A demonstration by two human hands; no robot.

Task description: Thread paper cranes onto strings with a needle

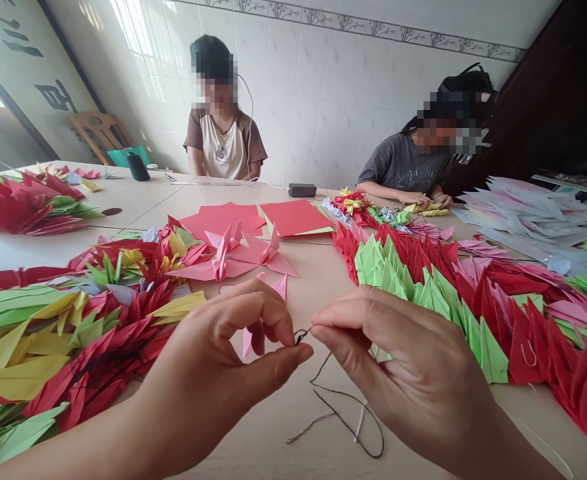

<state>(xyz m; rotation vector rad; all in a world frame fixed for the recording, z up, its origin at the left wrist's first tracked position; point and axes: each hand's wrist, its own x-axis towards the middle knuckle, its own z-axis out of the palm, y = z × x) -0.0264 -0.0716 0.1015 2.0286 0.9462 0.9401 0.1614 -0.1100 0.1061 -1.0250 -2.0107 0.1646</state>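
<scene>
**Pinching a black thread between both hands over a table of folded paper**

Head view: the left hand (223, 363) and the right hand (398, 360) meet low in the middle of the picture, fingertips almost touching. Each has thumb and forefinger pressed together on one end of the black thread (346, 420). A tiny loop of the thread shows in the gap between the two pinches. The rest hangs down from the right hand and lies in a loose curl on the table (318, 280). A white thread (313, 423) lies beside that curl.

A pink paper crane (279, 287) sits just behind the left hand, partly hidden by its fingers. Whether those fingers hold it cannot be told.

More pink cranes (233, 257) lie further back on the table, near flat red sheets (293, 217). To the left is a heap of folded paper (48, 333) in red, green and yellow. To the right runs a row of folded pieces (423, 287), green and red, overlapping one another.

Across the table sit two other people. The one on the left (223, 143) is behind the red sheets. The one on the right (408, 167) rests both hands on the table by a small pile of coloured paper. A black box (302, 190) lies between them.
</scene>
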